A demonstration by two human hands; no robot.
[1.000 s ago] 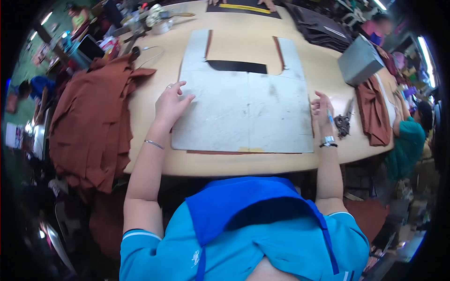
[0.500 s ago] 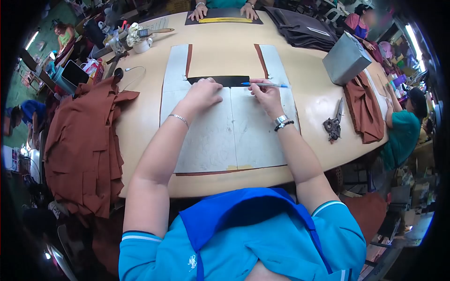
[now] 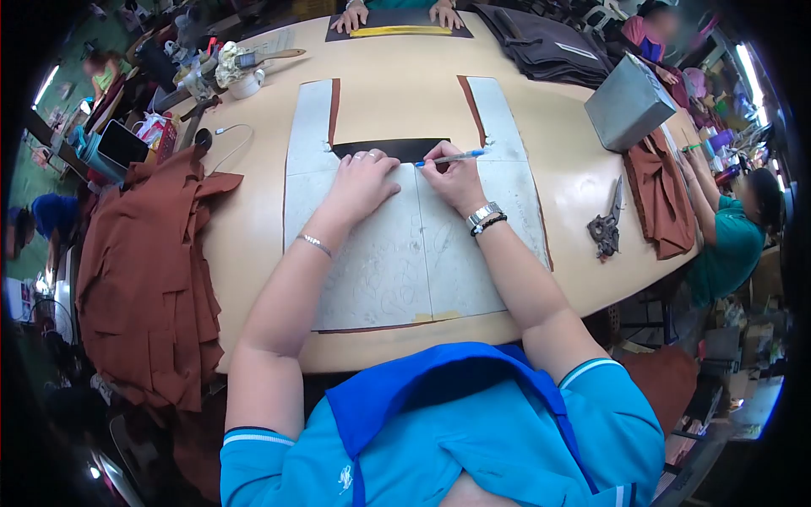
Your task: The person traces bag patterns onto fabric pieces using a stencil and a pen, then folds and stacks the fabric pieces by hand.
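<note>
A white U-shaped pattern sheet (image 3: 372, 253) with pencil lines and handwriting lies in front of me, over reddish-brown material (image 3: 471, 110) that shows along its edges. A flat black strip (image 3: 405, 149) lies across the base of the sheet's cutout. My left hand (image 3: 365, 177) presses down at the strip's near edge, fingers laid forward and thumb apart. My right hand (image 3: 454, 179) grips a blue-and-clear ballpoint pen (image 3: 460, 157). The pen's tip points left, close to the strip's near edge and the sheet's centre line. Fingers hide part of the strip.
Brown cut pieces (image 3: 152, 279) hang over the table's left edge. Scissors (image 3: 606, 226), a grey metal block (image 3: 629, 106) and brown fabric (image 3: 659, 198) are on the right. A brush (image 3: 270, 57) rests on a white cup (image 3: 247, 84). Across the table, another person's hands (image 3: 443, 13) touch a yellow strip (image 3: 401, 31).
My right hand has moved left with the pen, bringing its tip toward the sheet's centre line. My left hand stays by the black strip. The view has shifted slightly.
</note>
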